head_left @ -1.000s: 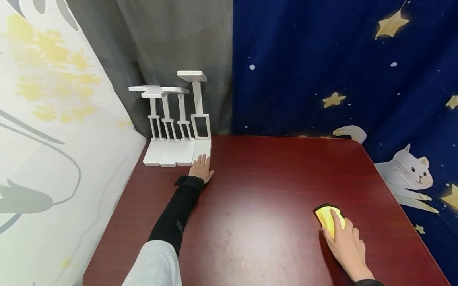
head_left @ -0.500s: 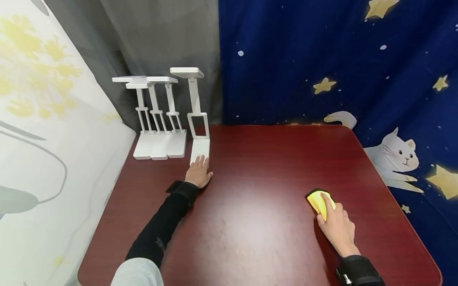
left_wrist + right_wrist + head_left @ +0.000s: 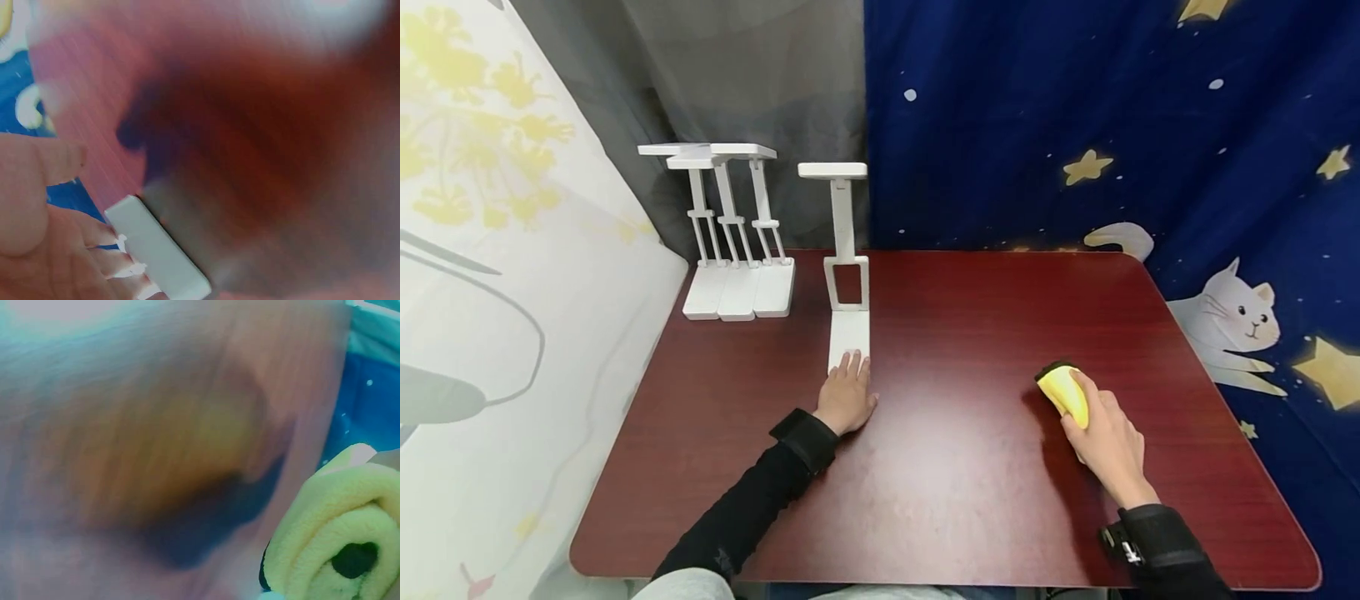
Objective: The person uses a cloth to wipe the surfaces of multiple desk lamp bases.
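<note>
Head view: three white stands [image 3: 739, 287] at the table's [image 3: 970, 500] far-left corner; one separate stand [image 3: 843, 221] near the far edge, base [image 3: 850, 332] under your straight-fingered left hand [image 3: 846, 400] (early work, I'd judge: one parted, three left). Your right hand [image 3: 1108, 437] grasps one yellow cloth [image 3: 1063, 396] toward the right edge. Left wrist: that base. Right wrist: the cloth, rolled.

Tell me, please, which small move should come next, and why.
Probably bring the yellow fluffy folded cloth in the right hand toward the white flat-topped stand: the left hand touches its base, and it stands apart from three similar stands.
</note>
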`<action>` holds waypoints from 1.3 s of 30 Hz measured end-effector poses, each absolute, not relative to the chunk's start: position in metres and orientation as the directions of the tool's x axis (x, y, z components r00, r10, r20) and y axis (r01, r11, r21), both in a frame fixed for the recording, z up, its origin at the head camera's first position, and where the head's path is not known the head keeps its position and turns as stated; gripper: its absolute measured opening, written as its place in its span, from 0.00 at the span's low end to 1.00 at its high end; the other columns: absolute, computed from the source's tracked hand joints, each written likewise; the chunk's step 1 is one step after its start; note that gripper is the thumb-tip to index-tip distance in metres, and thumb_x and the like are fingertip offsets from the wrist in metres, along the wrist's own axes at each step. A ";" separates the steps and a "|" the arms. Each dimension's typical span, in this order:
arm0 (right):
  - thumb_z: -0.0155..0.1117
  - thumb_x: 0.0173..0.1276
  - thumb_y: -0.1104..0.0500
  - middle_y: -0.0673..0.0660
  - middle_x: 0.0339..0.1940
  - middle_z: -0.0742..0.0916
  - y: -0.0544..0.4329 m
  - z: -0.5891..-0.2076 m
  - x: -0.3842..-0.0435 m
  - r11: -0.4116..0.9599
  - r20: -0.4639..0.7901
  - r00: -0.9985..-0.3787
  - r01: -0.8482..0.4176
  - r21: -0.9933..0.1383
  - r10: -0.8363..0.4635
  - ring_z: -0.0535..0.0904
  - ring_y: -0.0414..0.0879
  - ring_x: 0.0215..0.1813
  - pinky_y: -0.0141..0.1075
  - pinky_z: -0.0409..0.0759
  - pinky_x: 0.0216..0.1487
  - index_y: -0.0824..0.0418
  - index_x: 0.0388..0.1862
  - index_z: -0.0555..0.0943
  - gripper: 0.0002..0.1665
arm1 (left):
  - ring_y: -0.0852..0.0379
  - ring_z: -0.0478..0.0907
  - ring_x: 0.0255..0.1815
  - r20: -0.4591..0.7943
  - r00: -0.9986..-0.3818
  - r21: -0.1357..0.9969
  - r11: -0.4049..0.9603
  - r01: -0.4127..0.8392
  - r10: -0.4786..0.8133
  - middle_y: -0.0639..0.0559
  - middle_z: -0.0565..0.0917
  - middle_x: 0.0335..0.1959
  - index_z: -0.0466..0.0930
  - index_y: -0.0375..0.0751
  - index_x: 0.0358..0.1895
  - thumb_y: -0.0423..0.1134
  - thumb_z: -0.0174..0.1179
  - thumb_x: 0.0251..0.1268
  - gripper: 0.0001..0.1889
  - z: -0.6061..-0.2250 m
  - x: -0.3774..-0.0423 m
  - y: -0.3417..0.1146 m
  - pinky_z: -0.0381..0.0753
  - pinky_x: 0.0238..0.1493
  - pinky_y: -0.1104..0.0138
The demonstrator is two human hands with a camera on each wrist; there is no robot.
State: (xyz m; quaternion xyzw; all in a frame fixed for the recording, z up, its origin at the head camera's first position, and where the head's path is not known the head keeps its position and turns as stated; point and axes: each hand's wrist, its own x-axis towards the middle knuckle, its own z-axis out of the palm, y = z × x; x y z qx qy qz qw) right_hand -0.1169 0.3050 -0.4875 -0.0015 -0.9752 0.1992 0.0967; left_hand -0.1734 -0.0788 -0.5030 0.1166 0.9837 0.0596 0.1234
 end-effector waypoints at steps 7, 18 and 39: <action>0.68 0.64 0.61 0.69 0.52 0.82 0.271 -0.472 -0.137 0.910 0.235 -0.971 -0.134 -0.392 -0.042 0.79 0.61 0.35 0.50 0.71 0.23 0.54 0.77 0.69 0.41 | 0.44 0.55 0.86 -0.250 -0.937 0.071 0.970 0.234 0.244 0.40 0.59 0.85 0.59 0.36 0.82 0.53 0.54 0.80 0.37 -0.501 -0.140 -0.052 0.63 0.81 0.54; 0.72 0.59 0.59 0.64 0.53 0.84 0.190 -0.457 -0.185 0.813 0.338 -0.844 -0.512 -0.278 -0.416 0.78 0.54 0.38 0.49 0.78 0.25 0.52 0.73 0.74 0.40 | 0.47 0.59 0.85 -0.202 -0.942 -0.030 0.960 0.279 0.267 0.44 0.63 0.83 0.62 0.39 0.81 0.58 0.55 0.78 0.38 -0.505 -0.096 -0.024 0.67 0.79 0.56; 0.74 0.63 0.60 0.61 0.54 0.85 0.128 -0.493 -0.204 0.570 0.239 -0.561 -0.821 -0.036 -0.793 0.85 0.56 0.45 0.50 0.87 0.35 0.50 0.70 0.78 0.35 | 0.48 0.63 0.82 -0.119 -0.927 -0.149 0.917 0.371 0.355 0.45 0.67 0.81 0.67 0.41 0.79 0.62 0.60 0.72 0.40 -0.514 -0.061 -0.029 0.70 0.76 0.61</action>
